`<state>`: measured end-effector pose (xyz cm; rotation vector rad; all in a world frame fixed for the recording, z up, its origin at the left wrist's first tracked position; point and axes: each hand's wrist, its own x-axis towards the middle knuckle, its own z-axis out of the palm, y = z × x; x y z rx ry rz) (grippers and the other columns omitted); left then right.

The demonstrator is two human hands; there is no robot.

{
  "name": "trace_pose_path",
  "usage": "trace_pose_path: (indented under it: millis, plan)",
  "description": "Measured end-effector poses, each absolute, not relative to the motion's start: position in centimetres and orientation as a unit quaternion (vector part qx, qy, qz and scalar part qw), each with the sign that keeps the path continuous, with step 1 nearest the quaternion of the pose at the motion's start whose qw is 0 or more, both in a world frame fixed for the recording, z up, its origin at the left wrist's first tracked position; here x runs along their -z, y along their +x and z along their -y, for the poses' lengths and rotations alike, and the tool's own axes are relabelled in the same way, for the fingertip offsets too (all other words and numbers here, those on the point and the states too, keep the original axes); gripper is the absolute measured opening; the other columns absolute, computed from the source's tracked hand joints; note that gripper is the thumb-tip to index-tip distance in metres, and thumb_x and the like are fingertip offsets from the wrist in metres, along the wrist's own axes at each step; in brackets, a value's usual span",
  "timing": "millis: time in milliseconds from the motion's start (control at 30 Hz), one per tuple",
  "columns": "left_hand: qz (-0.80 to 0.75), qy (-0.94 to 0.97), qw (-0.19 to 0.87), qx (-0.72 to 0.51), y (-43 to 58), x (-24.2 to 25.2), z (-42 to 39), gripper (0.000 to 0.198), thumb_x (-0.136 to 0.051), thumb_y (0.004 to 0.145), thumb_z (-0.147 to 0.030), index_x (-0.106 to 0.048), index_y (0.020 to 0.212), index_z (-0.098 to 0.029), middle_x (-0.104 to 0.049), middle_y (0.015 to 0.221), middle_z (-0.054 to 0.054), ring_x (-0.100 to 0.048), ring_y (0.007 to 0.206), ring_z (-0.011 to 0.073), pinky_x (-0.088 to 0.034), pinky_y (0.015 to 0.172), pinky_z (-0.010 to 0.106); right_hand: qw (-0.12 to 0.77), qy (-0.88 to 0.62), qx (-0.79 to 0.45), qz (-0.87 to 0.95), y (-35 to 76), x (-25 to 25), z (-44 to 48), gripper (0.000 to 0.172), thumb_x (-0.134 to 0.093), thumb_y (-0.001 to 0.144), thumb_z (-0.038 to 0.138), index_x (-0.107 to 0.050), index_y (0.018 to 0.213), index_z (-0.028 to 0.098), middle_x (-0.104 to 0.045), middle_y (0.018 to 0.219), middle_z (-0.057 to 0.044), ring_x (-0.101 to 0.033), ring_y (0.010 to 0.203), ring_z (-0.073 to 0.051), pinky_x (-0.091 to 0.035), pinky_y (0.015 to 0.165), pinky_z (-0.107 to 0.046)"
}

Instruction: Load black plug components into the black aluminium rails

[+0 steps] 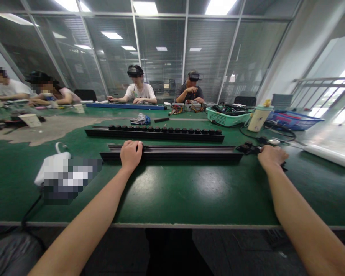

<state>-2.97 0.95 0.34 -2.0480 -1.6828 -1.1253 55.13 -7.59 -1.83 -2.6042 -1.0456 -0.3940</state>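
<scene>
A long black channel rail point(189, 156) lies lengthwise across the table before me. My left hand point(131, 154) is closed over its left part, fingers curled into the channel; a dark bit shows by the fingertips, too small to name. Just past the rail's right end lie small black parts point(247, 148). Over that group my right hand point(273, 156) is closed, its fingertips hidden, with dark bits showing at its edge. Behind the first rail, parallel to it, a second black rail point(155, 135) carries a row of several round black pieces point(172, 130).
A white adapter point(53, 168) with a cable sits at the left beside a blurred-out item. Further back are a glove point(141, 119), a green basket point(225, 117), a pale tumbler point(260, 118) and a blue basket point(296, 119). Several people work across the green table point(172, 199).
</scene>
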Motion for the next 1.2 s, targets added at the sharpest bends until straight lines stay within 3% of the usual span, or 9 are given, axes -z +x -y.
trace_pose_path:
  millis: [100, 200, 400, 600, 800, 933, 1033, 1200]
  plan:
    - [0.572, -0.713, 0.148, 0.377, -3.0, -0.4, -0.8, 0.045, -0.033, 0.103, -0.039, -0.074, 0.093, -0.021, -0.075, 0.097, 0.012, -0.059, 0.109, 0.0287, -0.047, 0.093, 0.040, 0.163, -0.930, 0.122, 0.307, 55.0, 2.3, 7.3, 0.040, -0.051, 0.085, 0.026, -0.075, 0.113, 0.011, -0.057, 0.130, -0.034, -0.043, 0.130, -0.051, -0.035, 0.095, -0.065]
    - [0.568, -0.719, 0.165, 0.365, -3.1, -0.4, -0.7, 0.047, -0.031, 0.104, -0.039, -0.072, 0.091, -0.021, -0.075, 0.097, 0.013, -0.058, 0.111, 0.0296, -0.047, 0.094, 0.042, 0.239, -0.884, 0.171, 0.364, 54.2, 2.3, 7.1, 0.039, -0.048, 0.083, 0.027, -0.075, 0.105, 0.010, -0.056, 0.126, -0.035, -0.039, 0.128, -0.053, -0.030, 0.096, -0.070]
    - [0.569, -0.724, 0.160, 0.354, -3.2, -0.4, -0.2, 0.045, -0.030, 0.104, -0.037, -0.072, 0.098, -0.021, -0.076, 0.108, 0.012, -0.057, 0.113, 0.0308, -0.046, 0.097, 0.043, 0.298, -0.731, 0.254, 0.558, 47.7, 0.0, 7.0, 0.043, -0.036, 0.094, 0.028, -0.070, 0.114, 0.010, -0.059, 0.125, -0.028, -0.043, 0.123, -0.040, -0.033, 0.104, -0.062]
    - [0.567, -0.723, 0.164, 0.360, -3.6, -0.4, -0.1, 0.048, -0.026, 0.106, -0.036, -0.071, 0.105, -0.019, -0.074, 0.110, 0.013, -0.058, 0.114, 0.0297, -0.044, 0.100, 0.043, 0.267, -0.527, 0.275, 0.758, 36.2, -1.2, 8.5, 0.038, -0.043, 0.097, 0.023, -0.065, 0.128, 0.019, -0.055, 0.146, -0.016, -0.042, 0.133, -0.034, -0.027, 0.118, -0.062]
    - [0.579, -0.704, 0.166, 0.376, -4.1, -0.5, -0.4, 0.049, -0.025, 0.106, -0.034, -0.070, 0.110, -0.017, -0.074, 0.112, 0.014, -0.060, 0.113, 0.0294, -0.044, 0.097, 0.041, 0.196, -0.328, 0.224, 0.897, 26.2, -1.4, 8.9, 0.037, -0.043, 0.101, 0.021, -0.065, 0.130, 0.018, -0.061, 0.142, -0.014, -0.049, 0.133, -0.029, -0.032, 0.122, -0.054]
    - [0.608, -0.676, 0.175, 0.379, -4.2, -0.4, -0.4, 0.051, -0.023, 0.106, -0.034, -0.071, 0.106, -0.016, -0.074, 0.110, 0.016, -0.061, 0.109, 0.0316, -0.043, 0.094, 0.044, 0.210, -0.306, 0.174, 0.912, 19.4, -2.4, 7.4, 0.039, -0.043, 0.103, 0.024, -0.060, 0.137, 0.016, -0.058, 0.146, -0.015, -0.049, 0.136, -0.029, -0.032, 0.122, -0.052]
    - [0.625, -0.655, 0.185, 0.383, -4.3, -0.3, -0.5, 0.052, -0.022, 0.107, -0.035, -0.070, 0.103, -0.016, -0.074, 0.107, 0.017, -0.063, 0.106, 0.0317, -0.041, 0.095, 0.045, 0.236, -0.352, 0.133, 0.896, 14.9, -2.8, 5.4, 0.042, -0.037, 0.104, 0.020, -0.057, 0.139, 0.010, -0.057, 0.147, -0.020, -0.051, 0.136, -0.028, -0.031, 0.122, -0.049]
    - [0.648, -0.623, 0.193, 0.394, -4.7, 0.1, -0.7, 0.053, -0.019, 0.107, -0.033, -0.069, 0.099, -0.018, -0.073, 0.101, 0.017, -0.063, 0.102, 0.0312, -0.040, 0.097, 0.046, 0.270, -0.426, 0.044, 0.863, 9.7, -2.8, 2.1, 0.042, -0.045, 0.103, 0.021, -0.053, 0.142, 0.009, -0.059, 0.144, -0.021, -0.053, 0.133, -0.027, -0.032, 0.119, -0.045]
